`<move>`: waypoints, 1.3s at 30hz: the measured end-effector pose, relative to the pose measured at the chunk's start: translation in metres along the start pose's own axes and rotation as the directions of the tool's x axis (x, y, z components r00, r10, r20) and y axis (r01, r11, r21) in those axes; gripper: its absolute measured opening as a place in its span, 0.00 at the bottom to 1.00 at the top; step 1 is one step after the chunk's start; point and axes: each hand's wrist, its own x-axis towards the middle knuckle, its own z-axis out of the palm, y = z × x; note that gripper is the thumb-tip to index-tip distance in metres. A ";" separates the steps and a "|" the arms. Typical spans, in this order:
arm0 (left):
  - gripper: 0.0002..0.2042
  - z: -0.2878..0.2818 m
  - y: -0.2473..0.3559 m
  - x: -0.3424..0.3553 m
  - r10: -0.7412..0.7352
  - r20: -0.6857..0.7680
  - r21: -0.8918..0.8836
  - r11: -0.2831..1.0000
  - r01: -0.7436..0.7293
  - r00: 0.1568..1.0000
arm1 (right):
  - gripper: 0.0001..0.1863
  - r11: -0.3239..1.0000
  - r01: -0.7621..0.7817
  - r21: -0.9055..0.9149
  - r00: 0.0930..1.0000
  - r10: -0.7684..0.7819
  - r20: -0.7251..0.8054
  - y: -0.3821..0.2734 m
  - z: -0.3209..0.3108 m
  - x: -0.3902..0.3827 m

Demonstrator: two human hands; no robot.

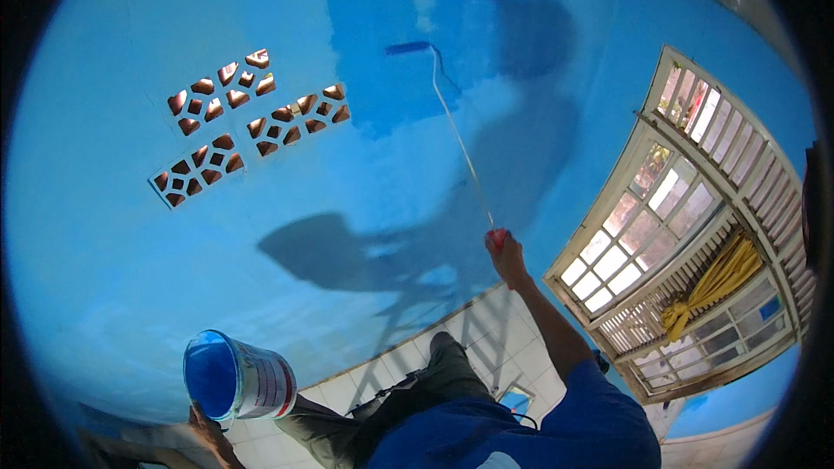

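Note:
My right hand (507,262) is closed round the red handle of a paint roller (463,146), its arm stretched out and up. At the far end of the long thin rod, the blue roller sleeve (407,49) is against the wall (369,87), within a patch of darker blue paint. Low on the left, my left hand (207,431) grips a white paint bucket (266,385) at its rim side. The bucket is tilted, its mouth facing left, with blue paint coating the inside. Part of the left hand is hidden by the bucket.
Patterned vent blocks (234,167) open through the wall at left. A white-framed louvred window (665,234) with a knotted yellow curtain (717,282) stands at right. White floor tiles (508,343) lie below, and a blue-and-white container (517,399) sits near my legs.

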 end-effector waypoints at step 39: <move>0.21 0.006 0.092 -0.032 -0.042 0.045 -0.065 0.997 0.045 0.998 | 0.15 0.993 0.089 -0.076 0.994 -0.093 -0.060 -0.010 0.004 0.012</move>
